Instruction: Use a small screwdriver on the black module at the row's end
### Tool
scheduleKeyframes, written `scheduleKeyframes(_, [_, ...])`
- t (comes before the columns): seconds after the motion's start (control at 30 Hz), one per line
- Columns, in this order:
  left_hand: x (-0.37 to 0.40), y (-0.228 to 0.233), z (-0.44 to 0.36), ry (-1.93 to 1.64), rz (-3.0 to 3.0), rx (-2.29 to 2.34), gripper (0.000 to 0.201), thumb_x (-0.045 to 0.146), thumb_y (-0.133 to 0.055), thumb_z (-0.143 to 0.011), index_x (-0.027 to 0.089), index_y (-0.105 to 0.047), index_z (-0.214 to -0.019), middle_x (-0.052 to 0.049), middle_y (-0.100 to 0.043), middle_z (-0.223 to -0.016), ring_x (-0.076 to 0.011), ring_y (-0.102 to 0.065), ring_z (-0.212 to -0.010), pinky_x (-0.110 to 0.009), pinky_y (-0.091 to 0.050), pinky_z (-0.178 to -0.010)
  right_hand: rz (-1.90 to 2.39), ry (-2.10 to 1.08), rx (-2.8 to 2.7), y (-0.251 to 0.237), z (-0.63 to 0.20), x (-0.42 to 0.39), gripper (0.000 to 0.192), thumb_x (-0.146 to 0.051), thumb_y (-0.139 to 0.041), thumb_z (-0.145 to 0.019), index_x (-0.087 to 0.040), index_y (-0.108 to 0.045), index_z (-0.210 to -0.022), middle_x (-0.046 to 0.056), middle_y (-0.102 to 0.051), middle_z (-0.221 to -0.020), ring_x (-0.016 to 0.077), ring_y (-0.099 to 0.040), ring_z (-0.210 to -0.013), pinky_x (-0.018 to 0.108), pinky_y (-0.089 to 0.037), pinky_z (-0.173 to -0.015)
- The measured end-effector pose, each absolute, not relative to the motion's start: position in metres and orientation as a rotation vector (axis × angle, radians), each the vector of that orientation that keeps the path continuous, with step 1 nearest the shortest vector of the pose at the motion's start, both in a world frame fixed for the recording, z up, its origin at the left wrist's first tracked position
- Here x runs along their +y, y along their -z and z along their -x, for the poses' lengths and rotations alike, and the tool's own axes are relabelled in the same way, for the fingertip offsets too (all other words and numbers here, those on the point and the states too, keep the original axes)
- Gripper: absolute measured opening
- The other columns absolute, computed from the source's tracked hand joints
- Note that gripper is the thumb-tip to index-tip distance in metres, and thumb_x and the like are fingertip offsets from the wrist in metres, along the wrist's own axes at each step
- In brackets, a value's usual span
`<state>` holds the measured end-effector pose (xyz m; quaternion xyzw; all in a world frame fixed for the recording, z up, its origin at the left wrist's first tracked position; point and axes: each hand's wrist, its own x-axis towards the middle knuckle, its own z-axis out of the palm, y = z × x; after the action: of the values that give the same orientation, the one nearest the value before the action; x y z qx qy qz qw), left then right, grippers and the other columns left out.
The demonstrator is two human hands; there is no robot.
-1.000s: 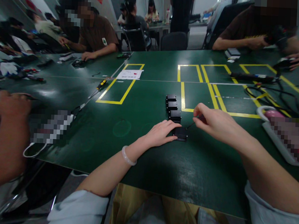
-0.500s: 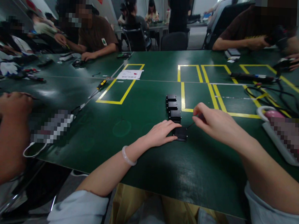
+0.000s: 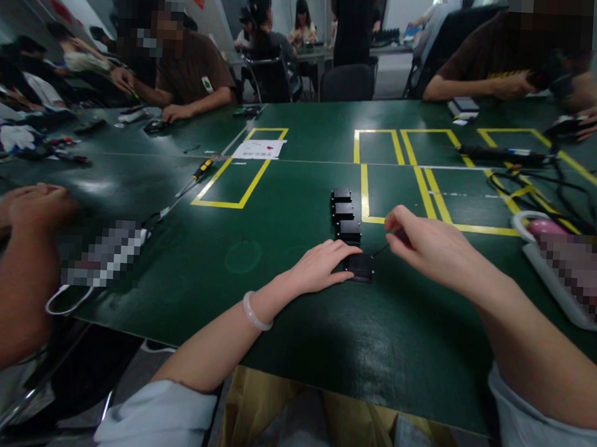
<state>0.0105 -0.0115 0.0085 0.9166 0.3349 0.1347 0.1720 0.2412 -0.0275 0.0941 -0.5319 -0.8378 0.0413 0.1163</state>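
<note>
Just right of the table's middle, my left hand grips a small black box-shaped part between thumb and fingers and keeps it flat on the tabletop. At the right, my right hand is closed around a thin dark screwdriver, its handle mostly hidden by the fingers. The shaft slants down to the upper right corner of the part, where a small bright spot shows. Beyond my left hand, several similar black parts stand in a row.
Yellow tape outlines mark the green table. A yellow-black screwdriver and white paper lie left, near a power strip. Cables and a white tray are right. A co-worker's arm rests at left.
My hands, the black part and the screwdriver hold nearly the same place. At the left, the co-worker's hands have shifted slightly to the right.
</note>
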Motion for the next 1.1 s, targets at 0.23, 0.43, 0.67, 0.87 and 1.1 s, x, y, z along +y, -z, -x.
scheduleKeyframes(0.23, [-0.0115, -0.0097, -0.0105, -0.370, -2.589, 0.953, 0.042, 0.039, -0.054, -0.094, 0.027, -0.044, -0.133, -0.007, -0.056, -0.120, -0.0238, -0.053, -0.107, -0.038, -0.046, -0.091, 1.627, -0.019, -2.461, -0.0930, -0.2392, -0.0267, 0.022, -0.038, -0.037, -0.095, -0.021, -0.051, -0.094, 0.004, -0.064, -0.073, 0.0184, -0.055, -0.060, 0.028, -0.024, -0.050])
scheduleKeyframes(0.43, [-0.0113, -0.0086, -0.0106, -0.380, -2.595, 0.954, 0.042, 0.039, -0.054, -0.094, 0.027, -0.044, -0.133, -0.006, -0.055, -0.121, -0.0232, -0.052, -0.107, -0.038, -0.046, -0.092, 1.497, -0.129, -2.521, -0.0929, -0.2462, -0.0258, 0.012, -0.029, -0.040, -0.090, -0.022, -0.048, -0.096, 0.002, -0.063, -0.076, 0.0162, -0.055, -0.062, 0.027, -0.027, -0.053])
scheduleKeyframes(0.67, [-0.0111, -0.0082, -0.0105, -0.369, -2.592, 0.955, 0.042, 0.039, -0.053, -0.094, 0.027, -0.044, -0.133, -0.007, -0.055, -0.121, -0.0236, -0.052, -0.108, -0.039, -0.046, -0.092, 1.633, -0.036, -2.455, -0.0953, -0.2400, -0.0272, 0.025, -0.042, -0.036, -0.095, -0.022, -0.051, -0.093, 0.003, -0.062, -0.071, 0.0181, -0.055, -0.060, 0.028, -0.024, -0.051])
scheduleKeyframes(0.87, [-0.0111, -0.0082, -0.0105, -0.374, -2.596, 0.953, 0.042, 0.039, -0.054, -0.094, 0.027, -0.044, -0.134, -0.007, -0.056, -0.121, -0.0239, -0.053, -0.108, -0.039, -0.046, -0.092, 1.639, -0.006, -2.472, -0.0937, -0.2392, -0.0270, 0.024, -0.036, -0.033, -0.096, -0.021, -0.051, -0.096, 0.004, -0.062, -0.068, 0.0177, -0.053, -0.057, 0.029, -0.023, -0.050])
scheduleKeyframes(1.1, [-0.0108, -0.0062, -0.0101, -0.386, -2.596, 0.950, 0.043, 0.039, -0.054, -0.094, 0.026, -0.044, -0.133, -0.007, -0.056, -0.121, -0.0234, -0.052, -0.107, -0.038, -0.045, -0.092, 1.589, -0.130, -2.434, -0.0939, -0.2410, -0.0269, 0.013, -0.033, -0.040, -0.091, -0.022, -0.046, -0.095, 0.001, -0.060, -0.069, 0.0159, -0.052, -0.058, 0.028, -0.025, -0.052])
